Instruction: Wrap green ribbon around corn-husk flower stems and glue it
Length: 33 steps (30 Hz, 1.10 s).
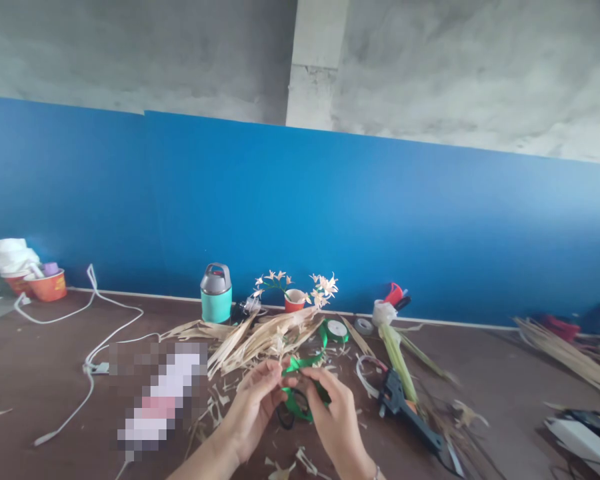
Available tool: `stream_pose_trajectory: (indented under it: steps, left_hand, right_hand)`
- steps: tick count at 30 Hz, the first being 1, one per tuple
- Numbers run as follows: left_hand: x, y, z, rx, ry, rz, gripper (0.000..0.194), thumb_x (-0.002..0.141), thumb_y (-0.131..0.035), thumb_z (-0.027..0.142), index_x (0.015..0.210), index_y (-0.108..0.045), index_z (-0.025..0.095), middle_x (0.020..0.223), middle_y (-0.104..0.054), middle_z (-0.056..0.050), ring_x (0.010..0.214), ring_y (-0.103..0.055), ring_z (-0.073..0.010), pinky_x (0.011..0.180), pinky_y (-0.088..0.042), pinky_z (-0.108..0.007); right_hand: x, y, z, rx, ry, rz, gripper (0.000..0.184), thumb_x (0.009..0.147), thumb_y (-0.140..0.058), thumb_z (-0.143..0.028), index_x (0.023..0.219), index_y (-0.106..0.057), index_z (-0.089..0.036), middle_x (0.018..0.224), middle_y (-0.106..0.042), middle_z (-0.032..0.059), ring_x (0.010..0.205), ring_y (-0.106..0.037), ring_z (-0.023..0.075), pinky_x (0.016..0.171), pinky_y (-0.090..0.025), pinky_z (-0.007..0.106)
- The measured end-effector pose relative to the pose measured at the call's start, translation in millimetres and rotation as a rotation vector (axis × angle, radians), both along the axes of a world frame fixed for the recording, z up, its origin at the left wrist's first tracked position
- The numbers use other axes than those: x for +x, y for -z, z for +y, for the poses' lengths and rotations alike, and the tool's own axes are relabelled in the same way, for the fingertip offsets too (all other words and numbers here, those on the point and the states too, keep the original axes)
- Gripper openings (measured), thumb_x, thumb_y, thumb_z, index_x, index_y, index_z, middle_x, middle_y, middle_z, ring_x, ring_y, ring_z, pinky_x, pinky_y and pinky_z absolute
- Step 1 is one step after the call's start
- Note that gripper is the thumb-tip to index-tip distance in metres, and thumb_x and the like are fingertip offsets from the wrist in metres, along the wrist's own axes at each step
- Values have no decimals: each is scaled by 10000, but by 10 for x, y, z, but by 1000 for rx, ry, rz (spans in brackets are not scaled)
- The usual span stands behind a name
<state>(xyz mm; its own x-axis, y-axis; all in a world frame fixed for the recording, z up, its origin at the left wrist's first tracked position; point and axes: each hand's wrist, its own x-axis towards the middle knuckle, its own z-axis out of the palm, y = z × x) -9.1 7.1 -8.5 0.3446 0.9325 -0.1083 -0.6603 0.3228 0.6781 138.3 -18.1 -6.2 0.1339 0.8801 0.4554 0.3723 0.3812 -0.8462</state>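
My left hand is closed in a pinch, with a small pale husk flower standing up from its fingertips. Green ribbon passes between both hands and loops below them. My right hand has thumb and fingers pressed together on the ribbon, close to the left fingertips. From there the ribbon leads back to its spool on the table. Scissors-like black loops show partly under the hands; the fingers hide the rest. Strips of dry husk lie just beyond.
A glue gun lies to the right, near green husk stalks. Finished flowers stand in a red cup beside a teal flask. White cables and a blurred-out oblong lie left. Husk scraps litter the front.
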Motion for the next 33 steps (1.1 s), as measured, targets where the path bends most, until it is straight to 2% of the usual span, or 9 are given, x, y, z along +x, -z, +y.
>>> stream_pose_trajectory:
  steps: [3, 6, 13, 15, 17, 20, 24, 27, 33]
  left_hand:
    - [1, -18, 0, 43, 18, -13, 110, 696, -733, 225, 719, -653, 154, 1011, -669, -50, 720, -615, -113, 634, -470, -210]
    - [3, -53, -18, 92, 38, -14, 136, 697, -732, 253, 686, -644, 150, 913, -680, -52, 728, -597, -136, 672, -453, -247]
    - [-12, -72, -51, 158, 109, -6, 107, 709, -720, 199, 676, -638, 140, 890, -675, -61, 769, -590, -135, 667, -432, -220]
    - [-12, -57, -46, 140, 117, -18, 81, 718, -711, 186, 697, -648, 141, 908, -676, -63, 829, -602, -148, 716, -442, -224]
    - [-7, -40, -34, 105, 99, -32, 70, 716, -713, 183, 710, -655, 146, 926, -677, -58, 895, -608, -165, 783, -444, -238]
    - [1, -17, -17, 73, 69, -32, 94, 694, -733, 190, 684, -650, 149, 875, -680, -48, 918, -615, -183, 824, -440, -253]
    - [13, 9, -6, 65, 27, 24, 122, 676, -747, 217, 690, -651, 142, 944, -672, -57, 882, -617, -175, 787, -451, -249]
    - [30, 23, -6, 36, -34, 98, 153, 668, -749, 243, 743, -657, 146, 915, -667, -43, 778, -604, -137, 696, -449, -221]
    - [66, 36, -10, 71, -69, 196, 188, 676, -724, 303, 685, -604, 159, 633, -589, 27, 602, -519, -96, 566, -385, -188]
  right_hand:
    - [11, 14, 31, -199, -87, 358, 162, 785, -595, -363, 774, -593, -202, 555, -568, -27, 468, -488, 120, 456, -378, 207]
    - [38, 18, 63, -345, -229, 663, 225, 758, -640, -399, 745, -564, -188, 535, -503, -51, 457, -424, 81, 452, -338, 180]
    - [34, -24, 56, -472, -410, 779, 236, 704, -699, -328, 770, -518, -192, 590, -508, -55, 398, -275, 27, 382, -142, 161]
    - [35, -26, 44, -475, -391, 756, 209, 731, -667, -324, 760, -502, -201, 571, -477, -70, 398, -257, 28, 382, -126, 158]
    - [42, -15, 42, -430, -365, 672, 184, 738, -654, -319, 784, -522, -200, 587, -480, -65, 433, -315, 43, 395, -194, 151]
    - [48, 18, 65, -283, -281, 399, 187, 710, -667, -303, 823, -582, -180, 679, -564, -15, 549, -451, 99, 493, -360, 193]
    - [51, 41, 104, -105, -66, 63, 127, 751, -593, -272, 698, -630, -163, 670, -594, 29, 636, -526, 163, 590, -422, 242]
    - [55, 23, 99, -49, 6, 36, 134, 762, -561, -266, 695, -625, -170, 679, -600, 35, 648, -546, 176, 597, -436, 239]
    - [-2, 15, 32, -137, -85, 91, 146, 801, -545, -305, 774, -604, -174, 655, -587, 12, 577, -513, 145, 520, -414, 207]
